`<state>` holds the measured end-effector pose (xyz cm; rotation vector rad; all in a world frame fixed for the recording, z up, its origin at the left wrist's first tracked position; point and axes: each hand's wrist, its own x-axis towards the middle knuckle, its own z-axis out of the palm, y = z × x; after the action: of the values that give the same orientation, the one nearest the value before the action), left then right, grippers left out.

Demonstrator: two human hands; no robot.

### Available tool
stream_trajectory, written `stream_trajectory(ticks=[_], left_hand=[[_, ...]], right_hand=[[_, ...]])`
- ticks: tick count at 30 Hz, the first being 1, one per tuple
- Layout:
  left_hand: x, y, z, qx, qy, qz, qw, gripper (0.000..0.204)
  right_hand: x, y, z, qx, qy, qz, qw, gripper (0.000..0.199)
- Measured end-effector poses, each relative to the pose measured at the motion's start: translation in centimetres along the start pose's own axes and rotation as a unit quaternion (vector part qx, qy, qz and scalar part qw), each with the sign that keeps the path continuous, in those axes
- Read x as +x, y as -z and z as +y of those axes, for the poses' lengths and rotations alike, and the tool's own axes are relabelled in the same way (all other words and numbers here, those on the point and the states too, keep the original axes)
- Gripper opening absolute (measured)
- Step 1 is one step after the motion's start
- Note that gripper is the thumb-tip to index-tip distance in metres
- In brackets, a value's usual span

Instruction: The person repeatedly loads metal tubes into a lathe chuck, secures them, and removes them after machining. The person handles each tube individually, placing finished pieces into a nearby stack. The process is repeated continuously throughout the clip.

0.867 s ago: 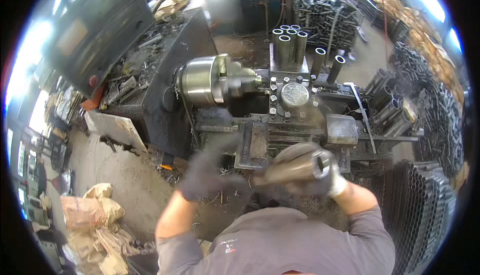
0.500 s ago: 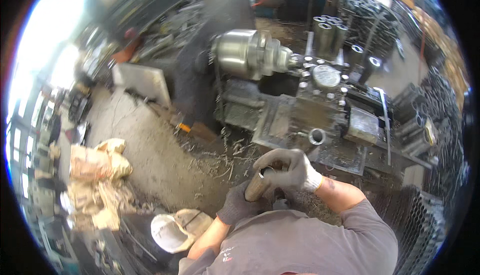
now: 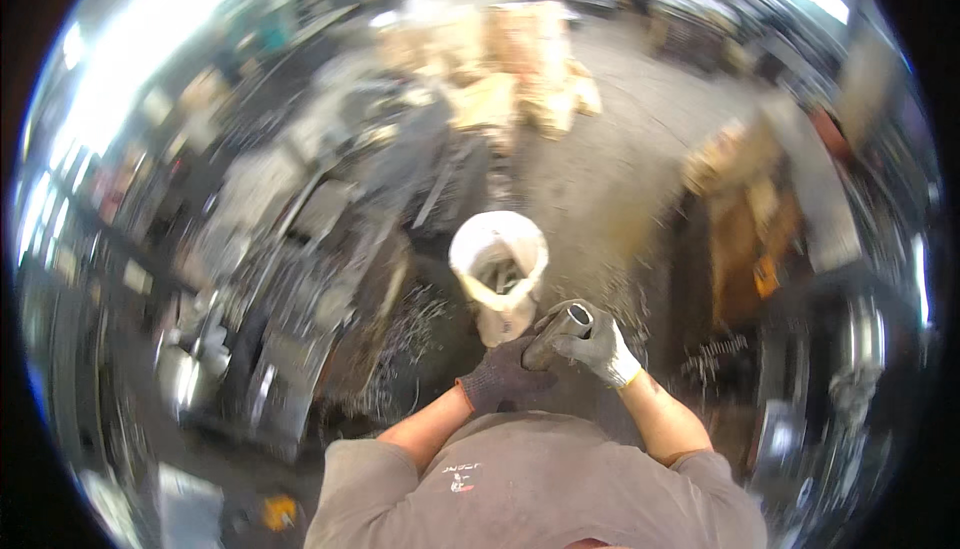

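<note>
Both my gloved hands hold one short metal tube (image 3: 560, 337) in front of my body, its open end tilted up and away. My left hand (image 3: 505, 373), in a dark glove, grips the lower end. Around the upper part curl the fingers of my right hand (image 3: 598, 344), in a grey glove with a pale cuff. Just beyond the tube stands a white bucket (image 3: 478, 247) with a yellowish rim edge. Several grey pieces lie inside it, too blurred to name.
Yellowish sacks (image 3: 530, 59) lie on the concrete floor (image 3: 625, 139) ahead. Blurred machinery (image 3: 290, 319) fills the left side, with metal shavings (image 3: 415, 329) beside it. At the right are a brown board (image 3: 745, 249) and a machine with a shiny cylinder (image 3: 860, 344).
My view has swung left, away from the lathe. The bucket and sacks now lie straight ahead. The tube stays in both hands and has come along.
</note>
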<state>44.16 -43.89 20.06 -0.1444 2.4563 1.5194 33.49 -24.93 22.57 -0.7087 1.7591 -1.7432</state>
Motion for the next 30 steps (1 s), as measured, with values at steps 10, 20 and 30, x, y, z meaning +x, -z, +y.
stream_trajectory(ticks=[10,20,30], left_hand=[[-17.5,0.8,-26.6,-0.05,0.345,0.411,0.842,0.035],[-35.1,-13.6,-32.8,-0.166,0.492,0.833,0.192,0.061],[-38.3,-1.7,-27.3,0.144,0.602,0.784,0.049,0.048]], right_hand=[[17.9,-20.6,-3.9,-0.184,0.185,-0.285,0.922,0.044],[33.1,-35.9,0.1,-0.217,0.303,-0.403,0.836,0.046],[45.0,-35.5,-4.5,-0.377,0.31,-0.644,0.589,0.046]])
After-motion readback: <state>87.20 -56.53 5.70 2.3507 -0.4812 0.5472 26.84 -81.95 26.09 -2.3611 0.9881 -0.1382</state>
